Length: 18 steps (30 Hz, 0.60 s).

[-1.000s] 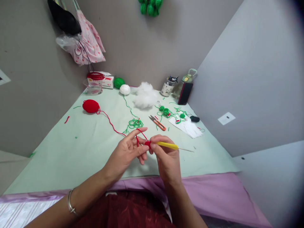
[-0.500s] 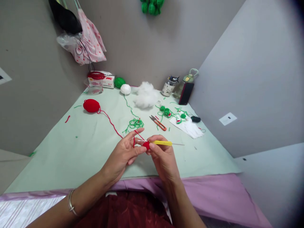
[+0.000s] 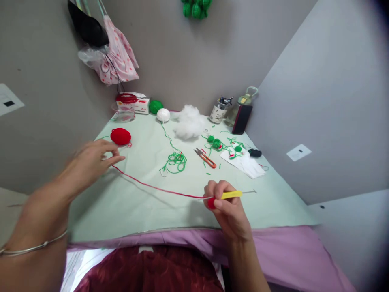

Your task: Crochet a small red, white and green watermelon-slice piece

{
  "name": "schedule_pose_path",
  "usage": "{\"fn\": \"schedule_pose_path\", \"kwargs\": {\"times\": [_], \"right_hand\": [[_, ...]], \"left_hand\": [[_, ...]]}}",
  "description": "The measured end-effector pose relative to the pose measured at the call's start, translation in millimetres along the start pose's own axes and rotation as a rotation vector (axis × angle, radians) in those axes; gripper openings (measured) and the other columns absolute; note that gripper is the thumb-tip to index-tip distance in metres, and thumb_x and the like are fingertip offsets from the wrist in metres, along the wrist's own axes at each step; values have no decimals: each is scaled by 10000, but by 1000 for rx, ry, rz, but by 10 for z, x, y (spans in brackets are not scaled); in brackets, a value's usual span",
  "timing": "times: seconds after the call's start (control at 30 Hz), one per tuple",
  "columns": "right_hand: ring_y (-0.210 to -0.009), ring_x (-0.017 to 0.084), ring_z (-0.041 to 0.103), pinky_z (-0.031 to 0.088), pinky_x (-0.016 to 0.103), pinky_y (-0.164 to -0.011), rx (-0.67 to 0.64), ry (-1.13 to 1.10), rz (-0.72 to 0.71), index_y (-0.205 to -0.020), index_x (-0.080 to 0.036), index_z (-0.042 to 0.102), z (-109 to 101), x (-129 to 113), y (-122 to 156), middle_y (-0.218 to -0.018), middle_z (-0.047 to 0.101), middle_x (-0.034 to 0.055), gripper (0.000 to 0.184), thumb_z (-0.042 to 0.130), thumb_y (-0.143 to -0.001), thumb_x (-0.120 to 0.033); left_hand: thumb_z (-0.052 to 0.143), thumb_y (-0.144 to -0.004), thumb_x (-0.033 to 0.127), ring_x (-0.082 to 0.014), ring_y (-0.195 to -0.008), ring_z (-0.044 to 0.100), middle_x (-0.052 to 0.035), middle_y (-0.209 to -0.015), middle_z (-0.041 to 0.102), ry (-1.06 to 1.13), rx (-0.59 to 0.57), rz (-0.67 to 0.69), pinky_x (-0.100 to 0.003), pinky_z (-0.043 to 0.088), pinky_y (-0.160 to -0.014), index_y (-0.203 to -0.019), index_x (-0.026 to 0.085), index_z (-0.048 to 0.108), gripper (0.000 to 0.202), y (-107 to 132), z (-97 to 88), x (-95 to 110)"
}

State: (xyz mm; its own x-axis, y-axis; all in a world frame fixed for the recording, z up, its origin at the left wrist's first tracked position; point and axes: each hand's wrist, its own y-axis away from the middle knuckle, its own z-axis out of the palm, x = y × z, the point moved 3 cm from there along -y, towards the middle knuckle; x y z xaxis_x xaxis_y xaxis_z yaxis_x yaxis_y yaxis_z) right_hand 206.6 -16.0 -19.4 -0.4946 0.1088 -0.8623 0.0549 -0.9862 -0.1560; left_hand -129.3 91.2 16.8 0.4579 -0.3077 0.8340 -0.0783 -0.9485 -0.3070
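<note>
In my right hand I grip a crochet hook with a yellow handle, together with a small round red crochet piece. A strand of red yarn runs nearly taut from that piece across to my left hand, whose fingers are closed on it at the left; this hand is slightly blurred. Just beyond the left fingers lies the red yarn ball, with a small loop of yarn at its side.
Thread snips and tangled green yarn lie mid-table. Behind are white stuffing, a white yarn ball and a green one. Small green crochet pieces, a phone and a pen cup stand or lie right.
My left hand has left the crochet piece and swung left toward the red ball, drawing the yarn out. My right hand has shifted slightly right with the hook and red piece.
</note>
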Motion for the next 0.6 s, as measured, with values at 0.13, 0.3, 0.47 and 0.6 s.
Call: {"fn": "schedule_pose_path", "kwargs": {"times": [0.13, 0.3, 0.47, 0.6], "right_hand": [[-601, 115, 439, 332, 251, -564, -26, 92, 42, -699, -208, 659, 85, 72, 1, -658, 546, -33, 281, 919, -717, -313], [-615, 124, 448, 341, 261, -575, -75, 148, 51, -708, -211, 672, 111, 81, 24, -675, 564, -24, 264, 911, -733, -320], [-605, 119, 442, 337, 255, -568, -58, 127, 42, -699, -211, 678, 56, 71, 50, -669, 573, -23, 259, 915, -726, -312], [-588, 110, 469, 351, 242, -555, -28, 78, 62, -702, -205, 686, 37, 77, 47, -661, 578, -25, 262, 927, -709, -307]], "left_hand": [[813, -792, 352, -283, -965, 542, -53, -967, 715, -195, -155, 129, -422, 351, -1048, -724, 248, 775, 130, -8, 539, 76], [776, -745, 265, -280, -873, 528, -52, -815, 680, -208, -344, 170, -423, 399, -892, -701, 244, 741, 61, 61, 1168, 130], [732, -829, 374, -236, -821, 586, -25, -823, 727, -71, -267, 124, -368, 419, -780, -709, 225, 730, 191, -139, 749, 238], [619, -1011, 423, -204, -950, 614, 49, -814, 715, 202, 86, 129, -389, 353, -756, -951, 237, 723, 221, -254, 50, 453]]}}
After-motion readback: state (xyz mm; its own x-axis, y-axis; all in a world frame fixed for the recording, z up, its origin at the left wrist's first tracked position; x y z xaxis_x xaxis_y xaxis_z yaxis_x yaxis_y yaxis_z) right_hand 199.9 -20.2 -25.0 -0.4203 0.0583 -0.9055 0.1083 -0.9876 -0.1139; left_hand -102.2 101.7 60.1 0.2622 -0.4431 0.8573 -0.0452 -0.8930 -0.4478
